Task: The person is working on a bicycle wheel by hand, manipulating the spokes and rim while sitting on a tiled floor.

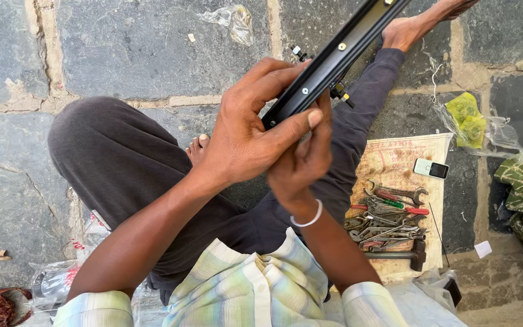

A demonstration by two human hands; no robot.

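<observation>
Left hand [243, 139] and right hand [301, 160] both close their fingers around the black wheel rim [334, 57], steadying it above the lap, spanners [388, 218] near

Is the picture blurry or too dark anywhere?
Head view: even daylight, no glare; the hands, left hand and right hand, and black rim look sharp; soft shadow under the legs; the tools are small but clear.
</observation>
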